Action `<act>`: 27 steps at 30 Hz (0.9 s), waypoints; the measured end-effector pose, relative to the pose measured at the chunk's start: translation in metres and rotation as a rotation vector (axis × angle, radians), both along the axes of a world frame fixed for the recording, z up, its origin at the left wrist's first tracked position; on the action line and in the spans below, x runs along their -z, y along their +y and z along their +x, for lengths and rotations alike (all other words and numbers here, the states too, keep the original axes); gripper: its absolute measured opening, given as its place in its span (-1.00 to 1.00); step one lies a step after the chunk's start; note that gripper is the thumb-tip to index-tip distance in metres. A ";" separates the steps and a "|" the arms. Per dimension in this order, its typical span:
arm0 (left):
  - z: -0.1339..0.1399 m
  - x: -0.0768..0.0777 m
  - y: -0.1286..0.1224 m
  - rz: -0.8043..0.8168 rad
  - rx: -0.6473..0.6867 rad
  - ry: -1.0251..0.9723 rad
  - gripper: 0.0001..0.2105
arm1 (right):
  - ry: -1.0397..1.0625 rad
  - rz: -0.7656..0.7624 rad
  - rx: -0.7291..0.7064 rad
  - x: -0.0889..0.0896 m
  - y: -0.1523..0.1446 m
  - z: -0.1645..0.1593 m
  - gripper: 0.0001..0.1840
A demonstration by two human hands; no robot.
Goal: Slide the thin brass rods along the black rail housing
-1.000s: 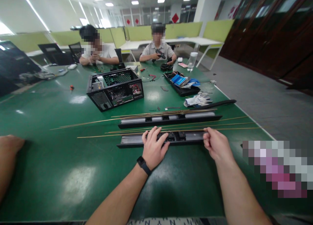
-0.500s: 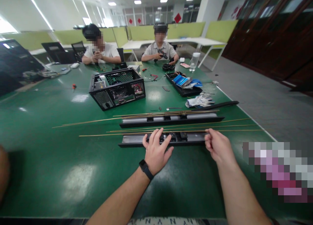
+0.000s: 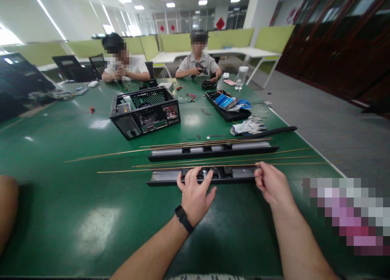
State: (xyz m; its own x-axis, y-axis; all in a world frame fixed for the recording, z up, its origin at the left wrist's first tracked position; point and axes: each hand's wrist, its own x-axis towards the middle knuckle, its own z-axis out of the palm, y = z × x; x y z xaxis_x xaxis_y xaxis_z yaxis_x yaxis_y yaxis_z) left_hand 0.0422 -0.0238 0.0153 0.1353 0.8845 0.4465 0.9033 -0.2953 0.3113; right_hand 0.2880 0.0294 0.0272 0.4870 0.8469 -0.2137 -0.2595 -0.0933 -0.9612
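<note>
Two long black channel-shaped rails with silvery inner faces lie across the green table. My left hand [image 3: 195, 196], with a dark watch on the wrist, is open over the near rail [image 3: 164, 176]. Its spread fingertips are at the small black blocks [image 3: 227, 172] in the channel and partly cover them. At the right end of this rail my right hand [image 3: 272, 184] is closed, thumb and forefinger pinched on a thin brass-coloured rod [image 3: 122, 171] that runs along the rail's far edge. More such rods lie between and over the rails. The far rail [image 3: 170, 154] lies just behind.
Beyond the rails stand an open black computer case [image 3: 146, 111] and a black tray [image 3: 228, 105] with blue items. White gloves [image 3: 248, 126] lie beside a black strip [image 3: 274, 131]. Two people sit across the table; another person's arm [image 3: 7, 207] shows at left.
My left fingers have drawn back slightly toward me and curled a little more over the near rail. My right hand keeps its pinch in nearly the same place.
</note>
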 end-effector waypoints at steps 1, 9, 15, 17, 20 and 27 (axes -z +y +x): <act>0.001 0.000 0.000 -0.002 -0.009 -0.002 -0.55 | 0.000 -0.003 0.000 0.000 0.000 0.000 -0.74; 0.004 0.001 -0.004 -0.005 -0.035 0.040 -0.48 | -0.004 -0.010 0.007 -0.004 -0.002 -0.001 -0.75; 0.009 0.001 -0.009 -0.026 -0.024 0.114 -0.37 | -0.010 -0.017 0.011 -0.003 -0.002 -0.001 -0.74; 0.010 0.001 -0.009 -0.035 -0.026 0.122 -0.36 | -0.011 -0.015 0.010 -0.003 -0.001 -0.001 -0.74; 0.011 0.001 -0.010 -0.042 -0.019 0.123 -0.33 | -0.007 -0.007 0.002 -0.002 0.000 0.000 -0.71; 0.009 0.005 -0.009 -0.053 0.015 0.103 -0.33 | -0.013 -0.009 0.003 -0.003 -0.001 -0.001 -0.71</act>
